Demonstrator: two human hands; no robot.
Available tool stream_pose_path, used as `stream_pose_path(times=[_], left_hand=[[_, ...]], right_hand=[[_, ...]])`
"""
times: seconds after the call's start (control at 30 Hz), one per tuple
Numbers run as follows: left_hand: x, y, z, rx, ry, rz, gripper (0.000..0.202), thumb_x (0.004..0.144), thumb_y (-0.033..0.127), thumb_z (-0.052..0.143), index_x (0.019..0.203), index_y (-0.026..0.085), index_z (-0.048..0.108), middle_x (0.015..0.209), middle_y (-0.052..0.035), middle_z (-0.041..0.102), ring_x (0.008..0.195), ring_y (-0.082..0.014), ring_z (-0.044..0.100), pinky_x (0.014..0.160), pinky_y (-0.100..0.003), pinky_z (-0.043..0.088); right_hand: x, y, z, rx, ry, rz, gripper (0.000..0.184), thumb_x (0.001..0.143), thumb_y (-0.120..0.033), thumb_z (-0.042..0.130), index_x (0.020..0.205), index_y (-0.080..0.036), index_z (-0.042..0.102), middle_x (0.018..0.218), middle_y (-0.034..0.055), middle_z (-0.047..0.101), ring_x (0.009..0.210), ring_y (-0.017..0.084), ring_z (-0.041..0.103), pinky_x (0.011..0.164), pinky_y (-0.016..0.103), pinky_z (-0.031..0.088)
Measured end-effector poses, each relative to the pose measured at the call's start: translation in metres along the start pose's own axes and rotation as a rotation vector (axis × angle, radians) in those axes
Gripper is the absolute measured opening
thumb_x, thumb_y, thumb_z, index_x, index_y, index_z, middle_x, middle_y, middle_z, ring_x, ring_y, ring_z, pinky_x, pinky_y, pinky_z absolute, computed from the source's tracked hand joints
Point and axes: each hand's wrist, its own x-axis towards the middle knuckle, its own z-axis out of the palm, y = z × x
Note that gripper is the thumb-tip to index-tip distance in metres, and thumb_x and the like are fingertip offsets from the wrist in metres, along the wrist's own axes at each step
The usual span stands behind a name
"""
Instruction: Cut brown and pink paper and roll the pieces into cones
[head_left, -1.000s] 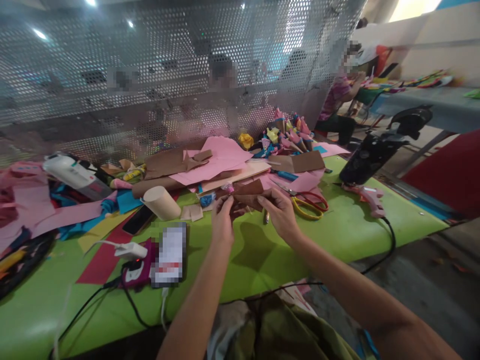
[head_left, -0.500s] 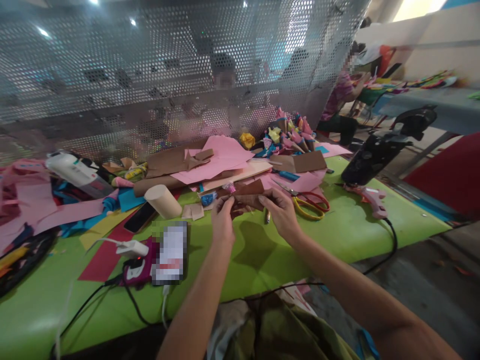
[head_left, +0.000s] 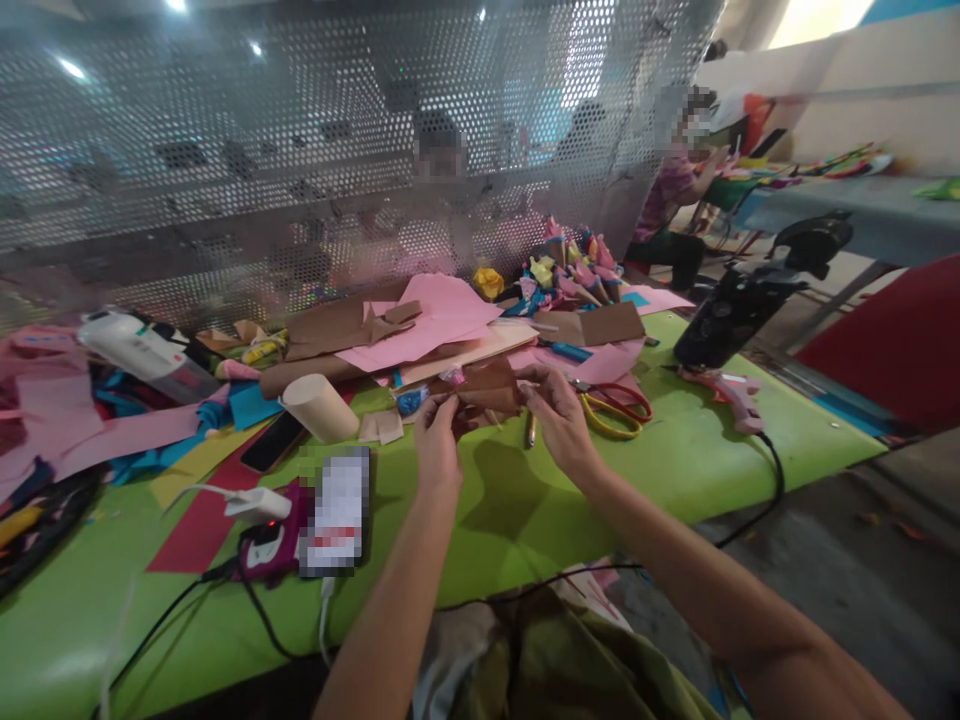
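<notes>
The brown paper (head_left: 487,386) is held above the green table (head_left: 712,470), straight ahead at twelve o'clock. By the left hand (head_left: 439,432) it is pinched, with thumb and fingers closed on it. Compared with half a second ago, the right hand (head_left: 558,418) is shifted on the paper: its thumb is no longer laid on the face but is found at the three o'clock edge. There the fingers are half curled (whether this edge is gripped or only touched cannot be told). It is therefore judged that the paper is supported mainly by the left hand. The scissors (head_left: 616,432) are seen at three o'clock from the right hand, and the cardboard tube (head_left: 321,408) at nine o'clock from the left hand.
</notes>
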Motion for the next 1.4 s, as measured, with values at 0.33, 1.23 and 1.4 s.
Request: stream_pose_path(times=[0.33, 1.23, 1.4], left_hand=[[0.001, -0.002, -0.001, 0.004, -0.003, 0.008, 0.029, 0.059, 0.034, 0.079, 0.074, 0.02, 0.058, 0.066, 0.0029, 0.068, 0.056, -0.0126, 0.067, 0.052, -0.021, 0.047], [0.0, -0.001, 0.002, -0.154, -0.152, 0.043, 0.03, 0.062, 0.032, 0.082, 0.079, 0.023, 0.059, 0.076, 0.0059, 0.07, 0.071, -0.0135, 0.07, 0.074, -0.03, 0.057], [0.001, -0.003, 0.001, -0.172, -0.149, 0.029, 0.033, 0.063, 0.033, 0.084, 0.08, 0.023, 0.059, 0.077, 0.0064, 0.071, 0.071, -0.0127, 0.07, 0.076, -0.03, 0.058]], right_hand=[[0.001, -0.003, -0.013, -0.502, -0.102, -0.569, 0.05, 0.086, -0.003, 0.052, 0.113, -0.04, 0.073, 0.144, 0.0005, 0.054, 0.123, 0.025, 0.056, 0.102, 0.045, 0.048], [0.009, 0.002, -0.011, -0.171, -0.024, -0.143, 0.008, 0.076, -0.02, 0.067, 0.081, -0.025, 0.072, 0.114, 0.007, 0.072, 0.111, 0.027, 0.064, 0.097, 0.042, 0.047], [0.008, -0.004, -0.007, -0.07, -0.017, -0.044, 0.009, 0.071, -0.02, 0.065, 0.076, -0.024, 0.071, 0.083, 0.0021, 0.072, 0.081, 0.021, 0.064, 0.075, 0.033, 0.048]])
